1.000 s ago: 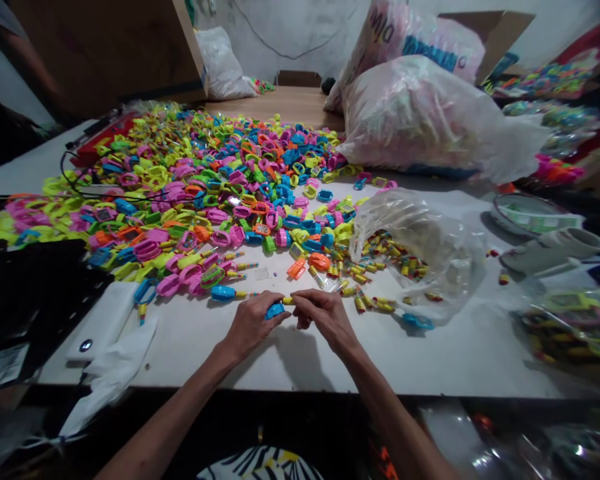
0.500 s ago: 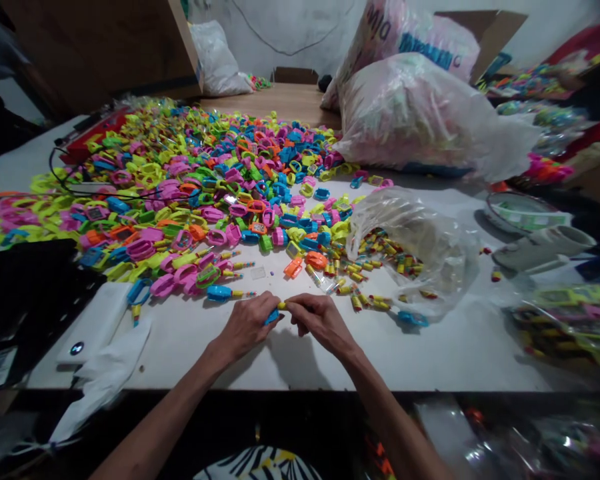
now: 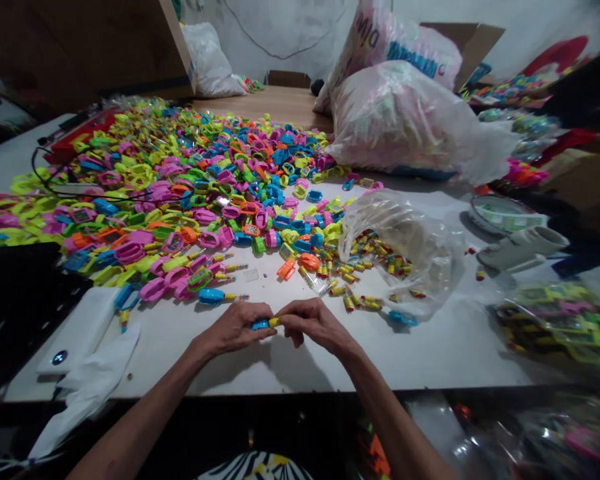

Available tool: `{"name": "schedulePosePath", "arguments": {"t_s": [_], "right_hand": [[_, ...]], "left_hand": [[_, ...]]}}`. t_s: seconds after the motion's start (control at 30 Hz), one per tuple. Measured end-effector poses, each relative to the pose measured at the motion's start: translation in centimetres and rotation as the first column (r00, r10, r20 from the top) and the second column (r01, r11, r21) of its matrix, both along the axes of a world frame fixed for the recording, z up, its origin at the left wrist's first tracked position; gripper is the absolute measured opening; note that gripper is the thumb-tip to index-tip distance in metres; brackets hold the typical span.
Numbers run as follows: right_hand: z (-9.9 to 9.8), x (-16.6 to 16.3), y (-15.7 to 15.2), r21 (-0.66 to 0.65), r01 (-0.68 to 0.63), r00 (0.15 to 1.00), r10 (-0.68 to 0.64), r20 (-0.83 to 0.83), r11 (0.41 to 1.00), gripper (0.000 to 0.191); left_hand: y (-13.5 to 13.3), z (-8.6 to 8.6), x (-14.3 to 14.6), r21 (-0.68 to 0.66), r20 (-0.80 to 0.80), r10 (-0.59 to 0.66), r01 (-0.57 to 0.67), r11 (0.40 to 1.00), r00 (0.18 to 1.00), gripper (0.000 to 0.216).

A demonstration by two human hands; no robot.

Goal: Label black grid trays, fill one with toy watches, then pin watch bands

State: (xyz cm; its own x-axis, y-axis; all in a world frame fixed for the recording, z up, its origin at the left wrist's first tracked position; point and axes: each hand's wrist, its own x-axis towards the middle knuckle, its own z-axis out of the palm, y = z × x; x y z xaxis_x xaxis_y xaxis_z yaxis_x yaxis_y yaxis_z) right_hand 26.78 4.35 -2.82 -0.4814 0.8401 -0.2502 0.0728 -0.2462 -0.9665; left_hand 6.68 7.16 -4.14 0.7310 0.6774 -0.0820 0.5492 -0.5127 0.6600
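My left hand (image 3: 237, 327) is closed around a small blue plastic toy piece (image 3: 260, 325), partly hidden by the fingers. My right hand (image 3: 314, 322) pinches a short yellow tube (image 3: 275, 322) that meets the end of the blue piece; how far it sits inside cannot be seen. Both hands are just above the white table (image 3: 220, 373). Beyond the left hand lies another blue piece (image 3: 211, 297) with a yellow tube sticking out of it. Loose yellow tubes with red ends (image 3: 350, 301) lie past the right hand.
A wide heap of coloured plastic loop pieces (image 3: 220, 180) covers the table's far left. A clear bag (image 3: 430, 247) spills yellow tubes at the right. Large stuffed bags (image 3: 400, 120) stand behind. A white box-shaped device (image 3: 80, 327) lies left, a grey cup (image 3: 525, 248) right.
The camera view has shifted slightly. Both hands have come a little lower and left in the picture, and the blue piece and yellow tube now lie more in line.
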Motion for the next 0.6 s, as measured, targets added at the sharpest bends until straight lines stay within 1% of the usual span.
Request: {"name": "schedulePosePath", "arguments": {"t_s": [0.03,0.07,0.1,0.13,0.17,0.2,0.23,0.27,0.3,0.33,0.37,0.43,0.5,0.53,0.57,0.6], "right_hand": [[-0.3,0.3,0.3,0.009,-0.023,0.999,0.022,0.029,1.0,0.036],[-0.6,0.6,0.8,0.057,-0.012,0.995,0.006,0.103,0.998,0.036],[-1.0,1.0,1.5,0.138,0.025,0.974,-0.055,0.219,0.99,0.036],[-1.3,1.4,2.2,0.247,0.076,0.919,-0.164,0.359,0.966,0.036],[-1.6,1.8,3.1,0.369,0.119,0.817,-0.302,0.491,0.922,0.034],[-1.9,2.1,4.0,0.469,0.131,0.681,-0.423,0.598,0.873,0.031],[-2.2,2.3,4.9,0.522,0.109,0.542,-0.491,0.682,0.846,0.028],[-2.5,2.4,5.6,0.529,0.074,0.429,-0.506,0.748,0.846,0.024],[-2.7,2.3,6.3,0.507,0.044,0.353,-0.488,0.798,0.861,0.021],[-2.9,2.1,6.7,0.48,0.023,0.309,-0.463,0.831,0.877,0.02],[-3.0,1.8,7.0,0.46,0.015,0.289,-0.444,0.848,0.888,0.021],[-3.3,1.3,7.0,0.459,0.02,0.287,-0.445,0.849,0.888,0.021],[-3.3,1.3,6.5,0.469,0.025,0.292,-0.455,0.841,0.883,0.018],[-3.2,1.5,6.2,0.477,0.048,0.333,-0.464,0.821,0.878,0.017],[-3.1,1.8,5.9,0.483,0.095,0.412,-0.476,0.777,0.871,0.017],[-3.0,2.1,5.5,0.475,0.164,0.523,-0.485,0.701,0.864,0.018]], "left_hand": [[0.2,0.3,-0.4,0.025,-0.068,0.0,0.002,1.0,0.998,0.019],[0.5,0.5,-0.8,0.087,-0.152,0.032,-0.019,0.996,0.988,0.018],[0.8,0.7,-1.2,0.178,-0.235,0.097,-0.055,0.983,0.967,0.017],[1.1,0.8,-1.5,0.285,-0.295,0.186,-0.099,0.953,0.937,0.016],[1.5,0.8,-1.7,0.39,-0.318,0.279,-0.144,0.91,0.906,0.016],[2.0,0.7,-1.5,0.475,-0.307,0.359,-0.185,0.861,0.882,0.021],[2.5,0.5,-1.0,0.53,-0.274,0.41,-0.219,0.819,0.87,0.029],[3.0,0.2,-0.1,0.558,-0.232,0.438,-0.25,0.791,0.868,0.037],[3.6,-0.2,1.1,0.564,-0.192,0.449,-0.276,0.778,0.873,0.041],[4.3,-0.6,2.6,0.555,-0.162,0.456,-0.301,0.775,0.875,0.038],[4.9,-1.1,4.1,0.54,-0.136,0.474,-0.336,0.772,0.87,0.034],[6.1,-2.2,6.9,0.484,-0.109,0.474,-0.37,0.793,0.874,0.025],[6.7,-3.0,8.4,0.434,-0.079,0.455,-0.38,0.817,0.887,0.016],[6.8,-3.3,8.6,0.412,-0.052,0.446,-0.387,0.825,0.893,0.014],[6.7,-3.5,8.5,0.389,-0.016,0.442,-0.401,0.829,0.897,0.013],[6.4,-3.7,8.2,0.361,0.03,0.443,-0.423,0.831,0.896,0.015]]}}
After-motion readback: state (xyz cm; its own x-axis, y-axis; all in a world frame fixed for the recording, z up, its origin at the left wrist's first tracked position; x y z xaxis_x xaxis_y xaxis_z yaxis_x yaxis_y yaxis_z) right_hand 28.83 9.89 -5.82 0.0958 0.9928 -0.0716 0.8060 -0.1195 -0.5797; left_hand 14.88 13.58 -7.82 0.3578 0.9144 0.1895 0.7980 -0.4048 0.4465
